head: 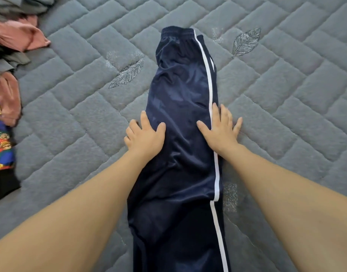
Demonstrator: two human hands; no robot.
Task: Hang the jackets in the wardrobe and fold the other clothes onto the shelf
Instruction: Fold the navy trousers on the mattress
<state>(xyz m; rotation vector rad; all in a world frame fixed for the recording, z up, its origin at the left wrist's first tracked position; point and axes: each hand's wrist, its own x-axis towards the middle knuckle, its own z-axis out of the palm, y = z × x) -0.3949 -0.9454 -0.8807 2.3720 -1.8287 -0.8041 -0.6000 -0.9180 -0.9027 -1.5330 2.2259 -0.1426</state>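
Two hands lie flat with spread fingers at the middle of the frame, pressing down and gripping nothing. The left hand (144, 135) rests on the left edge of the trousers (180, 118), its outer fingers spilling onto the bed (74, 118); the right hand (219, 127) covers the white stripe (208, 75) along the right edge, its outer fingers also on the bed. Between them the navy cloth is bare

The trousers are doubled leg over leg into one long strip. Their long axis runs straight up the frame, from the bottom edge between the forearms to the waistband (177, 32) near the top centre. The hands sit about halfway along, so the waistband lies ahead of the fingertips and the leg ends lie back toward the body, out of the frame at the bottom. Both hands are about equally near the strip, one on each long edge

The likely next fold, as I judge it, runs across that axis, bringing one end over the other

A heap of other clothes (10, 61) sits at the far left, well apart
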